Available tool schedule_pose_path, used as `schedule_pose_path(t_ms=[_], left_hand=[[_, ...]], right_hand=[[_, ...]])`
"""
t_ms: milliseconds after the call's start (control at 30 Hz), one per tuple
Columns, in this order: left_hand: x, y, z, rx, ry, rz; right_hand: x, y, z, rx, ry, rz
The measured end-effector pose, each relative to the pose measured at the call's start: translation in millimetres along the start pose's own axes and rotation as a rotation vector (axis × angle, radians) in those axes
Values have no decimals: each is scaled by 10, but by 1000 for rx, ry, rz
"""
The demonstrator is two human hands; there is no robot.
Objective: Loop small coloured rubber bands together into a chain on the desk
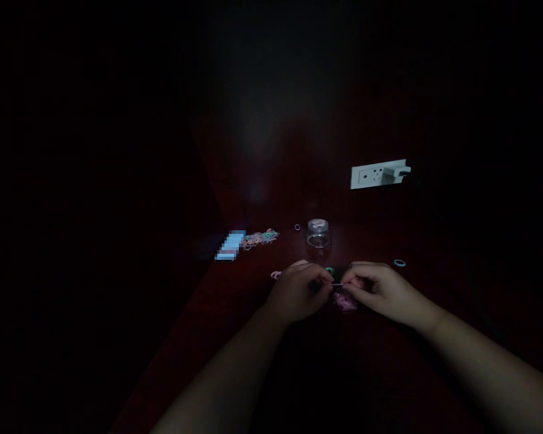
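My left hand (298,289) and my right hand (380,289) meet low over the dark red table, fingertips pinched and a small gap apart. A thin pale hair tie (337,284) stretches between the two pinches, most of it hidden by fingers. Just beneath lies a small pink bundle (345,301), too dim to make out clearly. Behind the fingers shows a green hair tie (330,271). Pink hair ties (276,275) rest beside my left hand, partly covered by it. A blue hair tie (399,263) lies beyond my right wrist.
A clear lidded jar (318,238) stands behind my hands, with a small dark-centred ring (297,227) to its left. Farther left, a heap of colourful hair ties (261,238) touches a lit phone (230,245). A wall socket (377,173) holds a white plug.
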State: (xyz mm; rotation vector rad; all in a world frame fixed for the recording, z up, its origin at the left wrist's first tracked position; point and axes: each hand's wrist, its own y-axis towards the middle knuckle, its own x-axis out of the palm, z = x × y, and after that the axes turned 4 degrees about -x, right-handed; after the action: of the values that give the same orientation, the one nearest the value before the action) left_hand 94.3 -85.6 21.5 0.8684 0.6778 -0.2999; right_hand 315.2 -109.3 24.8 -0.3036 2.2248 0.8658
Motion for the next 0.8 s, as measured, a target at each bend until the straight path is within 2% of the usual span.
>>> schedule_pose_path(t_ms=[800], left_hand=[[-3,12,0,25,20,-33]], right_hand=[[-28,-21,19,25,25,-22]])
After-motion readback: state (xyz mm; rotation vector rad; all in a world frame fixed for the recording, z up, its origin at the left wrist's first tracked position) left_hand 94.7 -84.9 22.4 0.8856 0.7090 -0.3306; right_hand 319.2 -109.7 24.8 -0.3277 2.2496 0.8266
